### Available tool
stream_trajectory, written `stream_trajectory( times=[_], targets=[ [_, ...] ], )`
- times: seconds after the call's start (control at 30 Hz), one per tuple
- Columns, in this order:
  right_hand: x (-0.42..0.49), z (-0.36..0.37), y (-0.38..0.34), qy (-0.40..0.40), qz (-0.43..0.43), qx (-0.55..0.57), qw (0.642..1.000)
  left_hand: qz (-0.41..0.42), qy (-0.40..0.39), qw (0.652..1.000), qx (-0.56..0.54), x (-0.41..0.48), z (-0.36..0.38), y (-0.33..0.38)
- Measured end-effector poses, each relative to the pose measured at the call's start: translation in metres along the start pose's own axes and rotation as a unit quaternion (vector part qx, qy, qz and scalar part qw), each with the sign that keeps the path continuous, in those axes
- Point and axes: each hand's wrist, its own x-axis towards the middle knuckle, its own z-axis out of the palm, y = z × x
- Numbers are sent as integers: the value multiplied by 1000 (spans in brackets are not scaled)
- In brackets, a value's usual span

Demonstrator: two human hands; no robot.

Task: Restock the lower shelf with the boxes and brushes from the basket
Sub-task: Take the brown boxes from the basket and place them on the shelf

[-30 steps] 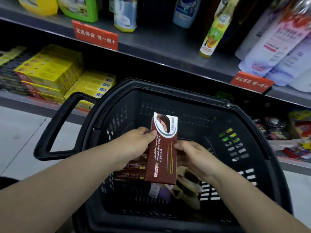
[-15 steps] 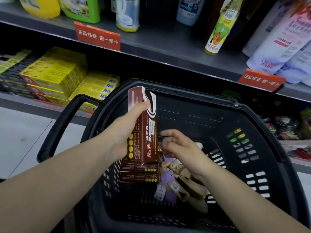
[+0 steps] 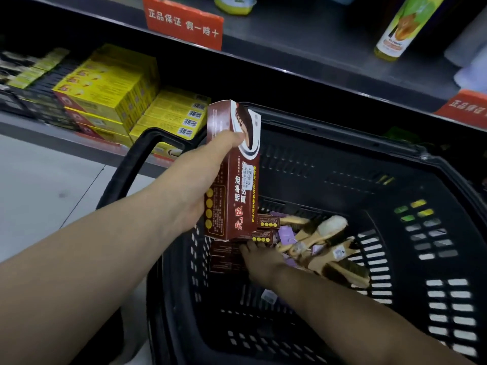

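Observation:
My left hand (image 3: pixel 200 180) grips a tall brown shoe-cream box (image 3: pixel 233 180) and holds it upright over the left side of the black basket (image 3: pixel 342 133). My right hand (image 3: pixel 262 262) reaches down into the basket, its fingers on the brown boxes (image 3: pixel 226 259) lying at the bottom. The held box and more brown boxes (image 3: pixel 267 222) hide the fingertips. Several wooden brushes (image 3: pixel 329 230) with tags lie to the right of that hand. The lower shelf (image 3: pixel 52 135) runs behind the basket on the left.
Stacks of yellow boxes (image 3: pixel 110 85) fill the lower shelf at left, with dark boxes further left. The basket handle (image 3: pixel 131 164) sticks up toward the shelf. The upper shelf carries red signs (image 3: pixel 184 22) and bottles (image 3: pixel 400 27). White floor tiles lie at left.
My left hand has lifted the brown box a little higher and leftward. My right hand has dropped from mid-basket down onto the boxes at the bottom. The view has moved closer.

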Motion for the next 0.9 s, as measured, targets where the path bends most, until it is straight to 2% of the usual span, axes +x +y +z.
stream_trajectory(
  times=[0.03, 0.1, 0.2, 0.33, 0.4, 0.47, 0.57, 0.7, 0.83, 0.9],
  targets=[
    [0, 2, -2, 10, 6, -8, 1000, -4, -18, 1000, 15, 0, 1, 1],
    [0, 7, -4, 23, 0, -32, 999, -3, -54, 998, -29, 6, 2, 0],
    [-1, 12, -7, 39, -16, -55, 998, -46, -50, 997, -21, 0, 9, 10],
    [-1, 6, -5, 1, 3, -18, 1000, -106, -27, 991, -73, -3, 12, 20],
    [-4, -1, 0, -10, 12, 38, 999, -121, -31, 988, -96, -9, 11, 18],
    [-12, -8, 14, 1, 4, 101, 995, -113, -52, 986, -113, -15, 6, 4],
    [-35, -11, 40, 6, -45, 135, 990, -108, -53, 980, -162, -21, 0, -10],
    [-42, -10, 55, -24, -72, 120, 990, -90, -37, 984, -152, -21, -2, -13],
    [-27, 4, 34, -61, -63, 106, 990, -71, -33, 988, -134, -21, -2, -16],
    [-18, 14, 19, -88, -66, 66, 992, -69, -40, 989, -122, -21, -2, -18]
  ],
)
